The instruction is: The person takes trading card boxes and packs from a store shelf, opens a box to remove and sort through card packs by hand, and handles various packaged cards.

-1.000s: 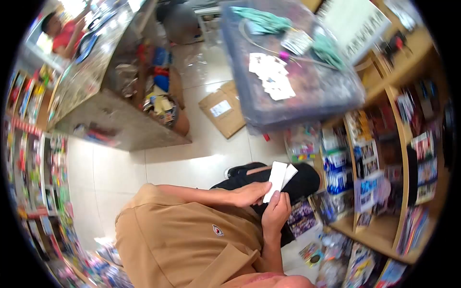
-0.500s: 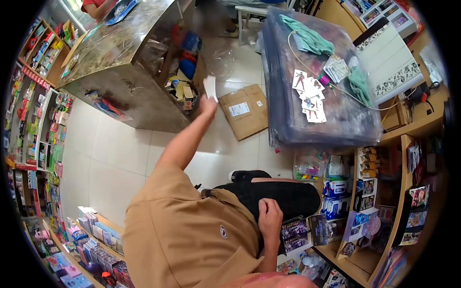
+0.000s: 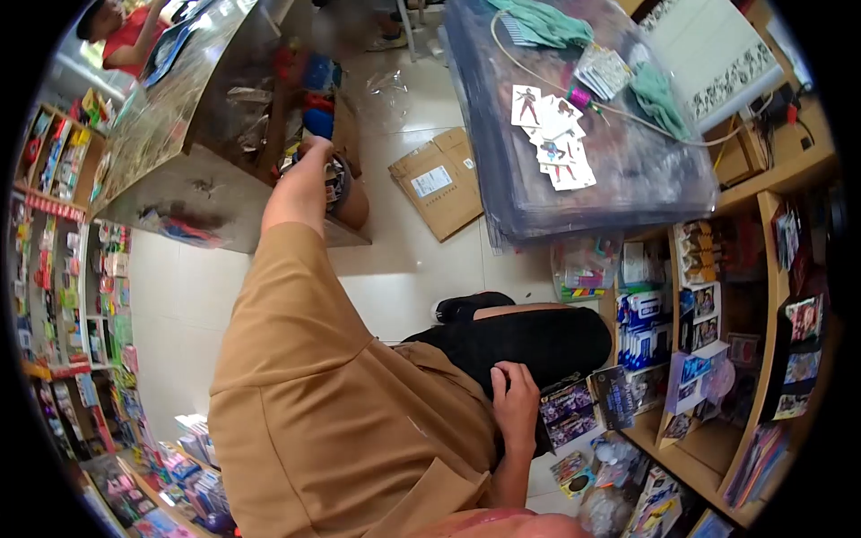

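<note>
My left arm reaches out to a round waste bin [image 3: 355,211] beside the counter. My left hand [image 3: 314,148] is over the bin's mouth, its fingers hidden behind the back of the hand and wrist. Paper scraps and card pieces [image 3: 334,179] show inside the bin. My right hand [image 3: 516,393] lies at the edge of my black-clad thigh [image 3: 560,345], holding nothing, fingers apart and slightly bent. Close to it is an illustrated dark box [image 3: 569,414].
A marbled counter [image 3: 166,117] stands at left, with a person in red [image 3: 126,40] behind it. A flattened cardboard box [image 3: 439,186] lies on the floor. Illustrated cards [image 3: 560,148] and a green cloth [image 3: 547,25] lie on a plastic-covered stack [image 3: 628,179]. Shelves [image 3: 717,430] line the right.
My left hand has moved left and down to the bin; the white paper it held is out of sight. The view has shifted, while my right hand stays by my thigh.
</note>
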`<action>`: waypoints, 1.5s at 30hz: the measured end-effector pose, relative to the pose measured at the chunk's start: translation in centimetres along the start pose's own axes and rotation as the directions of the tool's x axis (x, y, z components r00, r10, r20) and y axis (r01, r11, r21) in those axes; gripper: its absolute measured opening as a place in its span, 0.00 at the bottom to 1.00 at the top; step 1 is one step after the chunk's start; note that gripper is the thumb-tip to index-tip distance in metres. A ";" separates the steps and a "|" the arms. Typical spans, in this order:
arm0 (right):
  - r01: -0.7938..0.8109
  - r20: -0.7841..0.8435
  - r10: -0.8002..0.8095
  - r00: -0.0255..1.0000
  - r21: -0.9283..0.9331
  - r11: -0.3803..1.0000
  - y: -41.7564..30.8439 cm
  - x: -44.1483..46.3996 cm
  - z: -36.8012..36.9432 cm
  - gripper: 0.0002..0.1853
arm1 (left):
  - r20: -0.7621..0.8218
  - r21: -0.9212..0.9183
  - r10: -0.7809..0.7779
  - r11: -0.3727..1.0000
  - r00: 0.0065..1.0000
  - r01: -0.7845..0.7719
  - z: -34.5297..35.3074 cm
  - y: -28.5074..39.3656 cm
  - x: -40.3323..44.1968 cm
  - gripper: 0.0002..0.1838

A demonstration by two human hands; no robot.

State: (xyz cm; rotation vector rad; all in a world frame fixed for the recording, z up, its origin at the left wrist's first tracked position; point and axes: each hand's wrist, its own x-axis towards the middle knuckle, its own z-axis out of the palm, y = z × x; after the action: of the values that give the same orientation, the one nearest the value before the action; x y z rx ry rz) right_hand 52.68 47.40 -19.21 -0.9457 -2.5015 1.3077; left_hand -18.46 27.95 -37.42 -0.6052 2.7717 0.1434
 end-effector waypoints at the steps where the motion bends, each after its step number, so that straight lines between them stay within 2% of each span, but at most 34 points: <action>1: 0.006 -0.001 -0.006 1.000 -0.014 1.000 0.2 -0.3 0.0 0.08 | 0.069 0.078 0.006 0.997 0.998 -0.011 0.3 0.3 1.0 0.16; 3: 0.008 -0.014 -0.008 1.000 -0.036 0.999 0.7 -0.5 -0.1 0.08 | 0.207 0.323 0.115 0.929 0.972 -0.179 0.0 0.1 0.9 0.18; 5: -0.004 -0.020 0.003 1.000 -0.050 0.999 0.7 -0.8 -0.4 0.07 | 0.324 0.525 0.223 0.766 0.920 -0.371 -0.4 -0.4 0.8 0.21; 6: 0.003 -0.019 -0.004 1.000 -0.069 0.998 0.6 -0.7 -0.6 0.07 | 0.329 0.529 0.241 0.754 0.913 -0.390 -0.6 -0.9 1.2 0.22; 7: -0.019 -0.037 0.016 0.999 -0.066 0.998 0.5 -0.9 -1.0 0.07 | 0.244 0.313 0.257 0.892 0.935 -0.326 -0.3 -1.4 1.6 0.25; 8: 0.017 -0.038 -0.021 0.999 -0.091 0.996 0.3 -1.0 -1.4 0.07 | 0.313 0.379 0.301 0.830 0.901 -0.409 0.2 -1.7 2.6 0.35; 9: 0.040 -0.054 -0.047 0.997 -0.116 0.992 0.0 -1.1 -1.6 0.07 | 0.074 0.428 0.379 0.824 0.922 -0.373 2.0 -2.3 3.2 0.38; 10: -0.016 -0.111 0.003 0.994 -0.116 0.993 -0.3 -1.3 -1.9 0.07 | -0.159 0.455 0.458 0.820 0.875 -0.347 3.9 -2.9 3.3 0.41; 11: 0.033 -0.122 -0.046 0.992 -0.107 0.994 -0.5 -1.3 -2.4 0.06 | -0.001 0.214 0.324 0.924 0.946 -0.316 2.6 -2.4 3.4 0.44; 13: 0.098 -0.178 -0.121 0.976 -0.136 0.986 -0.5 -2.2 -3.3 0.06 | -0.159 -0.024 0.143 0.989 0.977 -0.149 2.5 -0.5 1.6 0.38; 14: 0.124 -0.232 -0.156 0.960 -0.149 0.981 -0.2 -2.8 -3.6 0.06 | -0.277 -0.252 -0.022 0.966 0.961 -0.051 1.7 0.2 -0.6 0.36; 16: 0.101 -0.366 -0.170 0.915 -0.202 0.974 -1.0 -4.5 -5.5 0.05 | -0.420 -0.550 -0.194 0.831 0.887 -0.079 -1.4 1.8 -6.8 0.32; 17: 0.000 -0.498 -0.113 0.860 -0.222 0.975 -0.7 -6.2 -6.5 0.04 | -0.311 -0.596 0.182 0.727 0.933 -0.341 -3.8 0.4 -10.5 0.30; 18: -0.083 -0.616 -0.080 0.784 -0.232 0.969 0.1 -7.8 -7.7 0.03 | -0.568 -0.506 0.279 0.623 0.774 -0.596 -2.8 0.3 -13.2 0.28; 19: -0.248 -0.785 0.027 0.619 -0.163 0.955 1.0 -9.3 -8.4 0.03 | -0.560 -0.585 0.384 0.444 0.734 -0.679 -1.8 0.0 -16.3 0.26; 20: -0.384 -0.903 0.117 0.414 -0.057 0.922 2.0 -11.0 -8.8 0.04 | -0.603 -0.489 0.536 0.337 0.591 -0.805 0.3 -1.2 -18.4 0.24; 21: -0.403 -0.905 0.334 0.262 0.212 0.890 3.5 -12.6 -9.5 0.08 | -0.492 -0.523 0.667 0.288 0.560 -0.803 2.1 -1.7 -21.5 0.21; 22: -0.374 -0.840 0.530 0.114 0.458 0.806 5.1 -13.9 -10.0 0.12 | -0.407 -0.541 0.804 0.171 0.434 -0.824 2.5 -2.8 -29.7 0.19; 23: -0.373 -0.840 0.533 0.098 0.466 0.802 6.5 -14.7 -9.5 0.12 | -0.150 -0.666 0.891 0.229 0.429 -0.710 3.6 -4.0 -35.1 0.18; 24: -0.364 -0.765 0.620 0.175 0.535 0.762 8.0 -15.2 -8.5 0.15 | 0.067 -0.700 0.927 0.308 0.370 -0.645 3.1 -5.5 -42.4 0.17; 25: -0.362 -0.675 0.692 0.255 0.597 0.716 9.2 -15.5 -7.6 0.19 | -0.064 -0.767 0.993 0.014 0.099 -0.641 4.4 -6.7 -48.1 0.13; 26: -0.474 -0.628 0.693 0.355 0.517 0.712 9.4 -15.6 -6.1 0.24 | 0.189 -0.702 0.981 0.099 -0.052 -0.705 5.2 -7.4 -50.9 0.12; 27: -0.493 -0.610 0.672 0.420 0.468 0.733 10.6 -15.7 -4.5 0.28 | 0.233 -0.673 0.943 -0.018 -0.236 -0.740 2.6 -6.7 -57.1 0.12; 28: -0.480 -0.586 0.669 0.457 0.470 0.740 10.3 -15.1 -3.7 0.30 | 0.167 -0.759 0.917 -0.115 -0.362 -0.641 3.2 -5.9 -60.4 0.19; 30: -0.524 -0.596 0.605 0.528 0.331 0.784 8.3 -13.9 -3.6 0.31 | 0.139 -0.870 0.893 -0.095 -0.427 -0.483 5.7 -4.0 -65.0 0.28; 32: -0.525 -0.607 0.602 0.518 0.330 0.785 8.8 -13.9 -2.8 0.30 | 0.037 -0.806 0.857 -0.279 -0.515 -0.522 9.0 -1.8 -68.1 0.36; 34: -0.523 -0.631 0.588 0.505 0.318 0.791 9.7 -14.2 -2.6 0.30 | 0.154 -0.795 0.740 -0.300 -0.655 -0.527 9.1 -0.1 -69.5 0.32; 35: -0.518 -0.624 0.586 0.517 0.317 0.794 10.0 -14.7 -2.4 0.30 | 0.242 -0.741 0.687 -0.325 -0.685 -0.588 8.9 0.6 -69.9 0.22; 36: -0.510 -0.619 0.579 0.530 0.313 0.801 10.6 -15.1 -2.2 0.30 | 0.225 -0.739 0.688 -0.341 -0.690 -0.581 9.3 0.4 -70.2 0.22; 38: -0.480 -0.624 0.575 0.529 0.339 0.809 11.9 -15.6 -1.4 0.28 | 0.248 -0.600 0.760 -0.367 -0.601 -0.711 10.9 0.1 -70.3 0.15; 40: -0.490 -0.544 0.687 0.481 0.483 0.726 12.3 -15.5 -1.2 0.28 | 0.155 -0.662 0.804 -0.346 -0.574 -0.665 11.3 -1.1 -70.4 0.14; 43: -0.350 -0.627 0.636 0.449 0.532 0.771 11.1 -14.8 -1.5 0.28 | 0.298 -0.759 0.839 -0.081 -0.456 -0.646 7.8 -1.8 -71.1 0.18; 44: -0.319 -0.599 0.669 0.440 0.592 0.740 10.2 -14.4 -2.0 0.28 | 0.278 -0.767 0.844 -0.092 -0.458 -0.635 7.6 -1.6 -71.4 0.18; 45: -0.261 -0.581 0.689 0.433 0.651 0.713 10.9 -14.3 -1.7 0.28 | 0.285 -0.852 0.843 0.003 -0.457 -0.524 7.4 -1.5 -71.4 0.25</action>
State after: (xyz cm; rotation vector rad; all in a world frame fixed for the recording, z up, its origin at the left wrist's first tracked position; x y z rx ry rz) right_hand 69.63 44.48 -24.68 -1.7235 -1.1323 1.1198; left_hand 46.02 55.71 -22.34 1.3600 1.3101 0.9368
